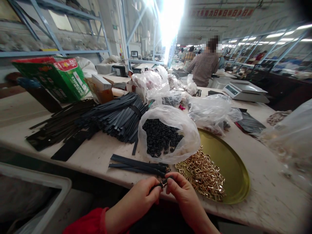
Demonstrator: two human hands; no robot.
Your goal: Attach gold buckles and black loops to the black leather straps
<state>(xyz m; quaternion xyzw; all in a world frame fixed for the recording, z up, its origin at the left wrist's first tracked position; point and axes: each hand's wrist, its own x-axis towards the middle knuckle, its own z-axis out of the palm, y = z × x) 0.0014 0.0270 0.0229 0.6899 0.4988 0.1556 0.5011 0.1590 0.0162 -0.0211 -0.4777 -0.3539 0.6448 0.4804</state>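
My left hand (pixel 143 196) and my right hand (pixel 181 191) meet at the table's front edge, both pinched on a thin black strap (pixel 162 183) with a small gold buckle at its end. Just beyond them lie a few finished black straps (pixel 136 163). A round brass tray (pixel 229 162) to the right holds a heap of gold buckles (pixel 202 174). An open clear bag of small black loops (pixel 161 136) stands behind the straps.
A big pile of black straps (pixel 102 118) covers the table's left middle. Behind it are a green box (pixel 53 78), cardboard boxes, several plastic bags (pixel 212 109) and a scale (pixel 243 91). A person (pixel 204 66) sits with their back turned. A grey bin (pixel 31 195) is lower left.
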